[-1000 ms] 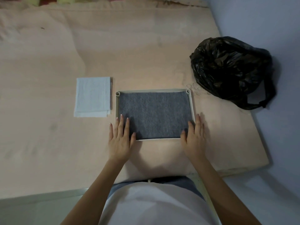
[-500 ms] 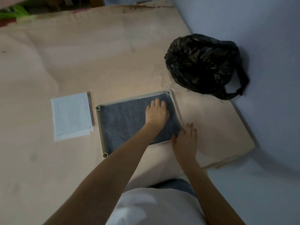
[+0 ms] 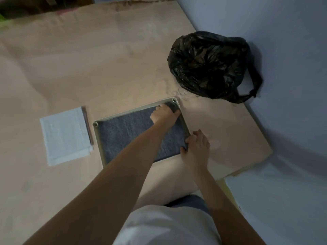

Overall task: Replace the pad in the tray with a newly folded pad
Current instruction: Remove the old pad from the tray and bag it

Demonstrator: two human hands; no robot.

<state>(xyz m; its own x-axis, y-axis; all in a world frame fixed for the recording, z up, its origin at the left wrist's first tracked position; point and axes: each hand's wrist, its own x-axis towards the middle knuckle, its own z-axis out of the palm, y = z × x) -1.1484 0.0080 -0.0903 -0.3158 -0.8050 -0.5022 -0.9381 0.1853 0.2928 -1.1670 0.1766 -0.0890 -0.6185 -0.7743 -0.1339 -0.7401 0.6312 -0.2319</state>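
A person is working at a grey pad (image 3: 127,133) lying in a shallow tray (image 3: 98,138) on a tan mat (image 3: 88,59).

A black plastic bag (image 3: 207,65) is sitting off the mat's far right edge, a folded white pad (image 3: 64,135) just left of the tray. The left hand (image 3: 163,114) is curling onto the grey pad's far right corner; the right hand (image 3: 196,147) is gripping the tray's near right rim.

You find no readable text, label, brand, number or sign anywhere in view.
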